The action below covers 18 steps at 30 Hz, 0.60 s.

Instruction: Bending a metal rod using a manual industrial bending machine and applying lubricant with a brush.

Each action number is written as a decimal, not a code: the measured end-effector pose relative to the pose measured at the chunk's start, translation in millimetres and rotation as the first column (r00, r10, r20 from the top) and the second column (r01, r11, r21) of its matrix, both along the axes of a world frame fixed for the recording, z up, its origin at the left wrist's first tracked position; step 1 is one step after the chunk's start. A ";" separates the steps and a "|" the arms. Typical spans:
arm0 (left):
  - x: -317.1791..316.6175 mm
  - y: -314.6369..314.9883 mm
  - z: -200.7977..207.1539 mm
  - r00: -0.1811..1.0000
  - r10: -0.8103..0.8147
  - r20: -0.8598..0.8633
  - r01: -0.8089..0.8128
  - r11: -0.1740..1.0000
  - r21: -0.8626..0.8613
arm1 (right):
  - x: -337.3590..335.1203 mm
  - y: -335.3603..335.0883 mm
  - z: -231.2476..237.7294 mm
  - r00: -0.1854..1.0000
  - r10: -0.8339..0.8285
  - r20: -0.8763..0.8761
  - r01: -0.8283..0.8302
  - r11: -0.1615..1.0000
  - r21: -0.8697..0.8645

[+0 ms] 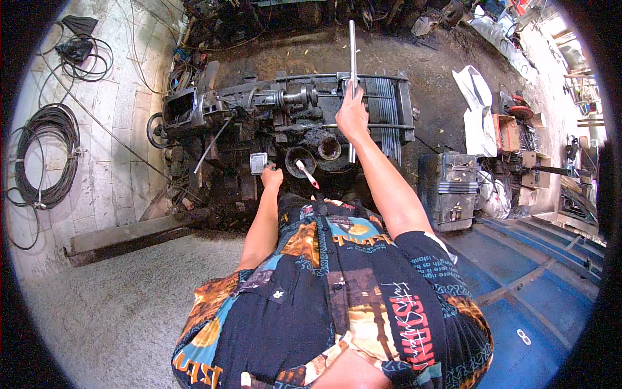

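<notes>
Closed around a long metal rod (352, 52), the right grip (352, 117) holds it across the dark machine (245, 100); the left grip (273, 176) is at a pale square box (258, 162), its closure impossible to tell. Positioning the rod seems the step in hand, the next move probably calling for careful alignment.

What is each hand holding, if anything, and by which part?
Right hand: a metal rod, near its middle. Left hand: at a square box; grip unclear.
</notes>
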<state>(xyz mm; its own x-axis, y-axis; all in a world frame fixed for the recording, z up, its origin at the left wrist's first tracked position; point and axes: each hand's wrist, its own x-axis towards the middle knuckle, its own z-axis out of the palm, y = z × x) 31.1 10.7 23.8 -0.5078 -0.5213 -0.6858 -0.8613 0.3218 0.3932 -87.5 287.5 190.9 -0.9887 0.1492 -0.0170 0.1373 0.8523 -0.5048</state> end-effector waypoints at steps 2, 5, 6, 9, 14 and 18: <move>0.2 -0.8 -1.3 0.999 0.027 -0.020 -0.027 1.000 -0.008 | 0.4 2.0 0.1 1.000 0.001 0.006 -0.001 1.000 -0.026; 3.9 -12.1 -18.2 0.999 -0.023 -0.041 0.021 0.999 -0.041 | 0.2 -3.1 5.9 1.000 -0.002 0.014 0.003 0.999 -0.054; 2.5 -10.6 -17.3 0.999 -0.026 -0.041 0.024 0.999 -0.041 | -0.9 -3.4 6.3 1.000 -0.023 0.014 0.024 0.998 -0.051; 0.5 -2.2 -5.0 0.999 0.021 -0.047 -0.021 1.000 -0.004 | -2.0 1.4 1.7 1.000 -0.015 0.016 0.016 0.999 -0.033; 2.3 -8.0 -3.8 0.999 -0.037 -0.023 0.036 0.997 -0.066 | -1.8 -1.6 8.8 1.000 -0.016 -0.002 0.016 0.997 -0.074; 0.6 -4.5 -0.2 1.000 -0.004 0.005 0.004 0.999 -0.032 | -2.9 3.6 8.3 0.997 -0.028 0.073 0.035 0.995 -0.098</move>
<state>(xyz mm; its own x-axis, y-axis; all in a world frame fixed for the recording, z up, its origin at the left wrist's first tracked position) 31.7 6.3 23.6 -0.5068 -0.5406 -0.6715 -0.8618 0.3375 0.3787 -90.3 291.1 199.2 -0.9791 0.1745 -0.1040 0.2024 0.7930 -0.5746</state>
